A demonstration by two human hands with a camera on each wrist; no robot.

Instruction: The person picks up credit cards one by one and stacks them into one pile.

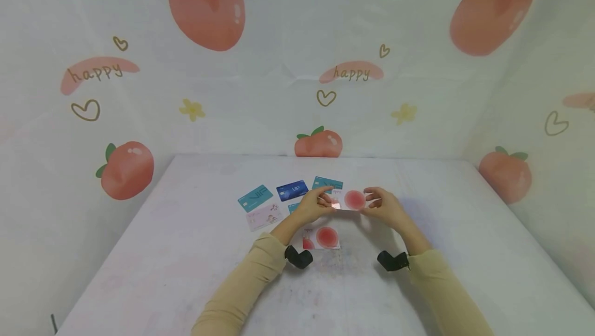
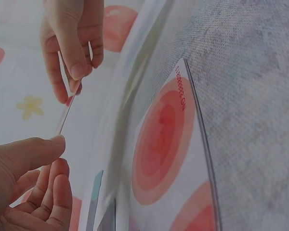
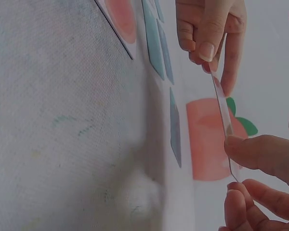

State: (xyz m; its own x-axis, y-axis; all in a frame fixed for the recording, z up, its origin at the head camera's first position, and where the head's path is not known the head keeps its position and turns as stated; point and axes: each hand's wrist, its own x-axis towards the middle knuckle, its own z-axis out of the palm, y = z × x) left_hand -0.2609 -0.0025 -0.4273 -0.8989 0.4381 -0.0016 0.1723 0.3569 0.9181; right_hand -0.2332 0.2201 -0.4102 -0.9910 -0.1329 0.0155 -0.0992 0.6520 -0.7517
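Observation:
Both hands hold one white card with a pink-red circle (image 1: 352, 200) by its two short ends, raised over the table. My left hand (image 1: 317, 205) pinches the left end between thumb and fingers. At the other end, the thumb and fingers of my right hand (image 1: 383, 209) grip the card, seen nearly edge-on as a thin card (image 3: 222, 108) in the right wrist view. Below the hands, a matching card (image 1: 327, 238) lies on the table near the left wrist; the left wrist view shows that card (image 2: 164, 144) up close, with a printed number.
Left of the hands lie a teal VIP card (image 1: 255, 198), a dark blue VIP card (image 1: 293, 189) and a pale pink card (image 1: 265, 217). Behind the left hand is another teal card (image 1: 327, 183), and a further teal card (image 1: 292, 207) is partly covered. A fruit-printed cloth (image 1: 279, 119) hangs behind the table.

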